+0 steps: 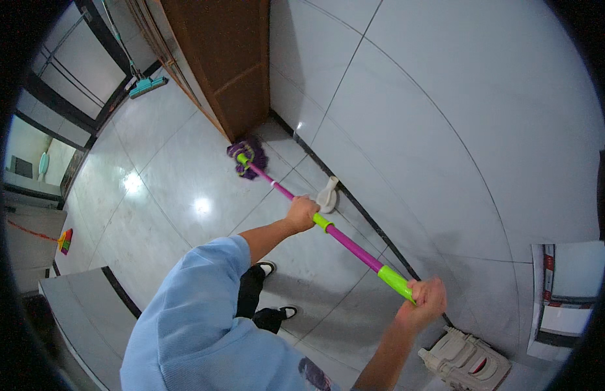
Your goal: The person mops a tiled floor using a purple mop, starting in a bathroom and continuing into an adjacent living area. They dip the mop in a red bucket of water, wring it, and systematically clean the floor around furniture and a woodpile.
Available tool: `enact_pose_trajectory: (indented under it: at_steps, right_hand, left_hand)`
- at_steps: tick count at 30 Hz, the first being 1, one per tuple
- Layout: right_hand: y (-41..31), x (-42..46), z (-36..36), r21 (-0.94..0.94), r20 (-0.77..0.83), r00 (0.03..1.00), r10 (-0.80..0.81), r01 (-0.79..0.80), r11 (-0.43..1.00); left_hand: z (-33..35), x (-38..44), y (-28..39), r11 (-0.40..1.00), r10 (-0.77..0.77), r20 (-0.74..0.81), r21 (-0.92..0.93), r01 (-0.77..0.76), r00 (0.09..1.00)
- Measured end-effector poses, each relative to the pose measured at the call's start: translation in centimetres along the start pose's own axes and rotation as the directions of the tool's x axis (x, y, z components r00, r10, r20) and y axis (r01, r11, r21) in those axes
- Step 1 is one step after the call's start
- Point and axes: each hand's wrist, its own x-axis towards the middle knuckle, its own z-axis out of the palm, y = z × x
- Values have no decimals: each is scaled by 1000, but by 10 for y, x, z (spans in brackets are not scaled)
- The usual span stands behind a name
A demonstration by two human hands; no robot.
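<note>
My left hand point(302, 214) is wrapped around the magenta pole of a twist mop point(354, 248), just above its green collar. Farther up the same pole, my right hand point(428, 298) grips the green handle end and looks slightly blurred. The pole slants away from me toward the upper left. Its purple mop head point(247, 157) rests on the tiled floor point(185, 205), close to the bottom corner of a brown wooden panel point(239, 58). Beside my left hand, a white object point(328, 195) with a narrow neck lies along the black baseboard point(361, 210).
A white tiled wall point(420, 146) rises on the right. At lower right sits a beige plastic item point(466, 359). Thin poles point(178, 73) lean by the panel. A teal sponge mop point(148, 86) and a multicoloured broom point(65, 241) stand left. A tiled ledge point(87, 308) borders the lower left.
</note>
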Motion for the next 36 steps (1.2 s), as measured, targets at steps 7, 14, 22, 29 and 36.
enact_pose_trajectory:
  at_steps: [7, 14, 22, 29, 36]
  right_hand:
    - [-45, -31, -28, -265, -359, 921, -150, 53, 963]
    - [-105, -48, -10, -812, 529, 625, -575, 570, -128]
    - [-35, 7, -20, -340, -19, 944, -330, 305, 890]
    - [22, -9, 57, -460, 114, 975, -191, 222, 860]
    - [-9, -40, 74, -205, 66, 997, 48, -34, 978]
  left_hand:
    - [22, 30, 77, 949, 269, -66, -155, -276, 961]
    - [5, 13, 122, 937, 257, 24, -251, -244, 966]
    - [-6, 49, 49, 981, 183, 25, -76, -180, 983]
    - [-43, 11, -50, 999, -17, -68, -51, 13, 998]
    - [-53, -38, -41, 993, -87, -145, -95, 74, 986]
